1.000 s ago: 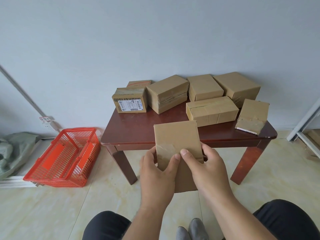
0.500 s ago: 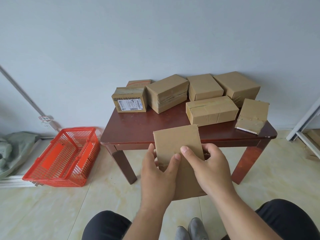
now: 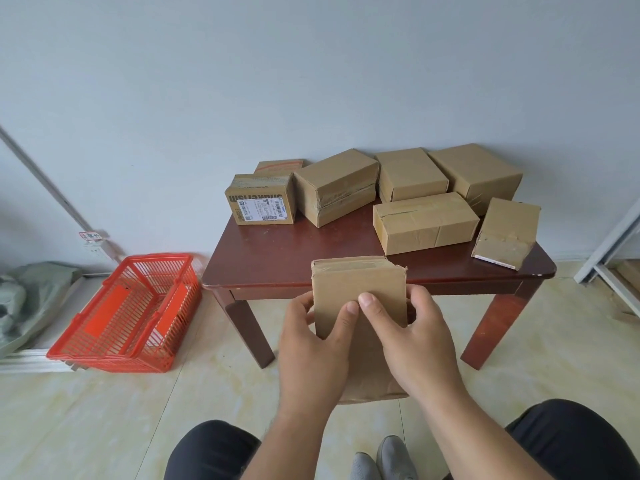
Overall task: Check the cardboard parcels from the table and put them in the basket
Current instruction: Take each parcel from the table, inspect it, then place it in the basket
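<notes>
A: How is the flat cardboard parcel (image 3: 358, 292) held?
B: It is gripped upright in front of the worktop (image 3: 294, 252) by the left hand (image 3: 311, 344) and right hand (image 3: 412, 344); fingers are curled behind, thumbs pressed on its face.
A: And the rest?
B: Seven parcels (image 3: 424, 221) are left on the worktop; the red basket (image 3: 128, 315) is set on the floor, left.

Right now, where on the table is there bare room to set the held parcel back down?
The table is bare along its front left, between the labelled box, the long box and the front edge. The back row and right end are crowded with boxes. Both hands grip the parcel.
</notes>
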Available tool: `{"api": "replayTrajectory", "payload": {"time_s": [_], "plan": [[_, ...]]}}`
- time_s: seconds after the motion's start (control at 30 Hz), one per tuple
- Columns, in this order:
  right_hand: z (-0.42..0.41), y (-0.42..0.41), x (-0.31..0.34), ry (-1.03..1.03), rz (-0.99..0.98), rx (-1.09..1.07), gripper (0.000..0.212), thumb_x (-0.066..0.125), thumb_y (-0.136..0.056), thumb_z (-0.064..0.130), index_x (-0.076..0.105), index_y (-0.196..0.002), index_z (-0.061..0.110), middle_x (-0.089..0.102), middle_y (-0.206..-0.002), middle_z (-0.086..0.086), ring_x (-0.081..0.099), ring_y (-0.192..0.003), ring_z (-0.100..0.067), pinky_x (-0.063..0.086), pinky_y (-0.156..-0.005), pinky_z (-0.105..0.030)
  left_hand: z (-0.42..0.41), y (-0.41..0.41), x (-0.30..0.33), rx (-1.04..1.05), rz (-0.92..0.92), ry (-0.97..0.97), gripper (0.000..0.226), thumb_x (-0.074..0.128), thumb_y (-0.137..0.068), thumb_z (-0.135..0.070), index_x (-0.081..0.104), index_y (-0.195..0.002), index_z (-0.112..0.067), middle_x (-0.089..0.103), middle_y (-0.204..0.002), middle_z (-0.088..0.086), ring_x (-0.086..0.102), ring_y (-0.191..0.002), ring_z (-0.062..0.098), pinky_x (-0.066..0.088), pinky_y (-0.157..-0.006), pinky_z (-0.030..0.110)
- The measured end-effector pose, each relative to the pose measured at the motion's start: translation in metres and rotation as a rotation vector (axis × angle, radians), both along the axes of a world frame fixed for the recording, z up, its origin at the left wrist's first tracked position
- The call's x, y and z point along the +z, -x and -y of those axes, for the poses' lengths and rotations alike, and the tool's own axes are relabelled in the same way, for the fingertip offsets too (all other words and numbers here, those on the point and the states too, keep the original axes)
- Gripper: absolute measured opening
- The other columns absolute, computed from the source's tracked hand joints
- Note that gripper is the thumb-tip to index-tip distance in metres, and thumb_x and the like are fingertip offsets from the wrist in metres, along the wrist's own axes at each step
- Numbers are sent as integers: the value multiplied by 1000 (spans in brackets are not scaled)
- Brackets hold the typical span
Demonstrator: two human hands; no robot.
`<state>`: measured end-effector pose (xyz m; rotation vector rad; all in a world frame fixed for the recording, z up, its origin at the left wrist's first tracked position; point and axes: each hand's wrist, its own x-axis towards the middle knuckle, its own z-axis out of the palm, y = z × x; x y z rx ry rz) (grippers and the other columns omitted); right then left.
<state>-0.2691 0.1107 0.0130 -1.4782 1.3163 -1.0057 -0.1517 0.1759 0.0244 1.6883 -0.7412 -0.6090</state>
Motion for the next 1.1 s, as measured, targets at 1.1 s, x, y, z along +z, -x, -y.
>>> {"api": "replayTrajectory", "payload": {"time_s": [1.1], "plan": [[-14,-3,11,-170,110,75,27,77,-85,36,59,-103,29,66,-114,1,67,-93,-10,48,-69,-25,2,-3,12,21,-105,53,27,76,-94,-24,54,-109,-29,69,-106,-7,66,-80,-7,50,-66,10]]}}
